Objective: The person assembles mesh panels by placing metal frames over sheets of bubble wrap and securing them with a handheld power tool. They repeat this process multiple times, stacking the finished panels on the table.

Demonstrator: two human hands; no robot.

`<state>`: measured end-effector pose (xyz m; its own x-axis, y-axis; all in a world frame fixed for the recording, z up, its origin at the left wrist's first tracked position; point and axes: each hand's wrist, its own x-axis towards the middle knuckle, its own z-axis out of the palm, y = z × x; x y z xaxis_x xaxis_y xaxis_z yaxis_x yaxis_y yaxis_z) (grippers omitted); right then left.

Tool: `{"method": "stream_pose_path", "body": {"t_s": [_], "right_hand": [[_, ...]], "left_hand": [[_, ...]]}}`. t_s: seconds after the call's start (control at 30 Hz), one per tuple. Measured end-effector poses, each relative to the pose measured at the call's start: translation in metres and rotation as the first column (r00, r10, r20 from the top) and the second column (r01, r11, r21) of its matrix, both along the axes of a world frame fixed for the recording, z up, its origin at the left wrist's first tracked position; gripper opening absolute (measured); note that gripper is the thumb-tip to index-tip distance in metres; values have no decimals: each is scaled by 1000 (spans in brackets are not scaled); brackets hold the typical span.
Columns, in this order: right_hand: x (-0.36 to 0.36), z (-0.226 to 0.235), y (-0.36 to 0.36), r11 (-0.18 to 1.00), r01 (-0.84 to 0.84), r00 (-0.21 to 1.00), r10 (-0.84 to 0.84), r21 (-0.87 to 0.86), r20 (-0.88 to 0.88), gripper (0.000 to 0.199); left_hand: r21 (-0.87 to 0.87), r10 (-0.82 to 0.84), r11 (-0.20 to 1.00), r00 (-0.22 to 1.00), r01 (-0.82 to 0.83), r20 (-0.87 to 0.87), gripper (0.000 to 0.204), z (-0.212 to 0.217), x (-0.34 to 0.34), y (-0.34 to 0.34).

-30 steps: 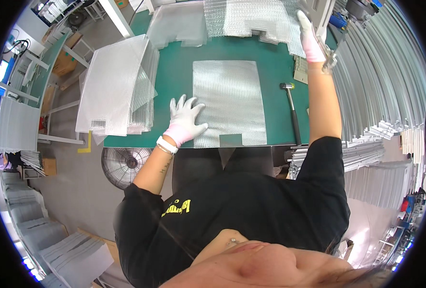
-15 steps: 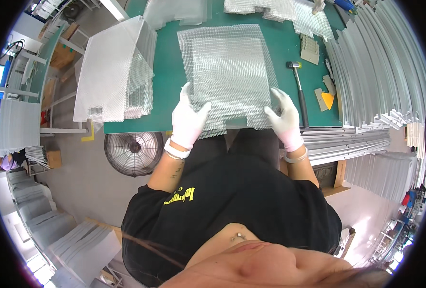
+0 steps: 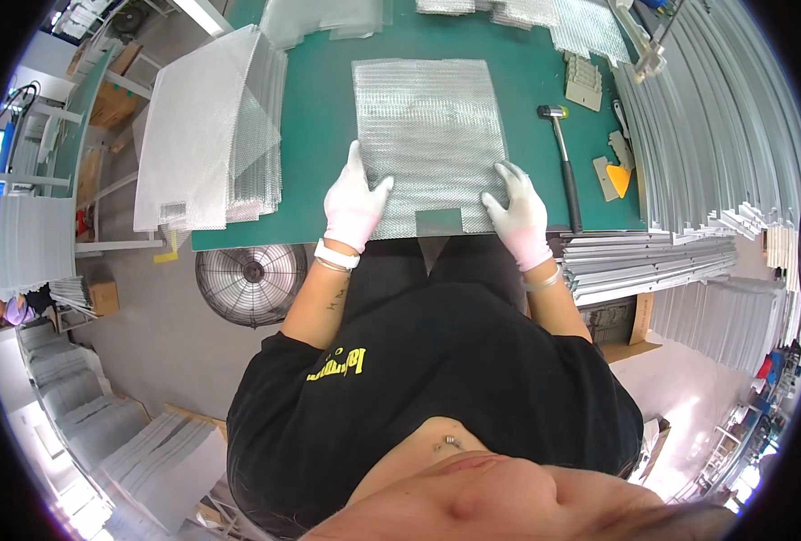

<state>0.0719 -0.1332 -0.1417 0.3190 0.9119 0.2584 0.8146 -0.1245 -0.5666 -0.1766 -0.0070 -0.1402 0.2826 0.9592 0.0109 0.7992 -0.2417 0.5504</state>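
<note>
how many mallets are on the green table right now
1. The mallet lies on the green table to the right of the bubble-wrap sheet, its head away from the person and its handle pointing toward the right hand. Others may be hidden.

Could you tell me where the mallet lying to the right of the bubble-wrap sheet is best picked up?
Grip the mallet by its long dark handle, probably near the middle, coming from above: it lies flat on the green table, head pointing away, with the handle's sides free.
</note>
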Motion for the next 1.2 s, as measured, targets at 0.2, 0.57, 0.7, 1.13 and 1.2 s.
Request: {"method": "stream_pose_path", "body": {"t_s": [0.2, 0.57, 0.7, 1.13, 1.2], "right_hand": [[-10, 20, 4, 973, 57, 990, -25, -225, 141, 48], [-161, 102, 160, 786, -613, 730, 603, 80, -322, 63], [-210, 93, 248, 751, -582, 742, 648, 312, -174, 61], [-125, 148, 164, 565, -497, 380, 824, 658, -420, 30], [-86, 136, 122, 580, -459, 465, 802, 673, -374, 29]], "left_hand": [[-74, 33, 996, 994, -41, -107, 90, 12, 4, 2], [162, -284, 950, 954, 267, 91, 57, -23, -4, 32], [300, -321, 878, 923, 373, -211, 63, -27, -1, 34], [122, -110, 992, 319, -16, 941, 60, 13, -52, -3], [-112, 151, 984, -316, 138, 937, 63, 21, -74, -14]]}}
